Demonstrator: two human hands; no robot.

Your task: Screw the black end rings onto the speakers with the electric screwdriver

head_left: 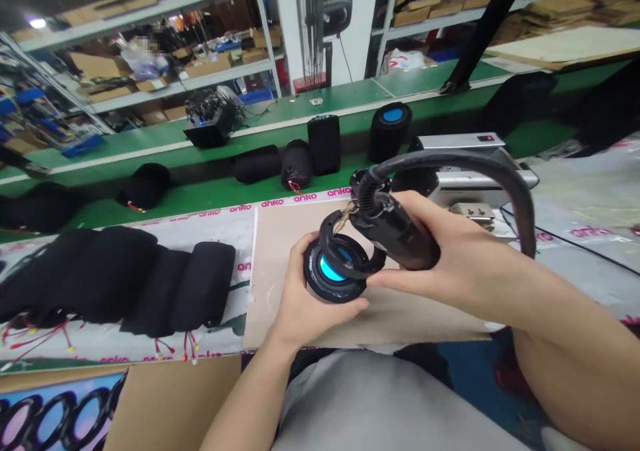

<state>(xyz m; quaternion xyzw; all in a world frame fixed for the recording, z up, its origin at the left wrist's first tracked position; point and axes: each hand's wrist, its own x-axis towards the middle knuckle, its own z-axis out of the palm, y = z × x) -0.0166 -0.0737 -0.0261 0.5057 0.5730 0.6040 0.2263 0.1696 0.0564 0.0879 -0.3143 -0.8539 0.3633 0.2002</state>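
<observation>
My left hand (303,304) is wrapped round a black cylindrical speaker (316,283) with a blue disc on its upper end, above the cardboard sheet (275,238). In my right hand (445,264) is a black handheld tool (413,241) with a thick black cable (465,161) curving up and over to the right. A black ring (327,238) lies over the speaker's upper end, close to the tool's tip and to my right thumb. Whether the ring is fixed to the speaker or the tool cannot be made out.
Black fabric-covered cylinders (203,284) with red wires lie on the left. More stand on the green conveyor (200,188) ahead. A silver device (460,142) stands at the right, and an open carton (175,398) holds black rings at lower left.
</observation>
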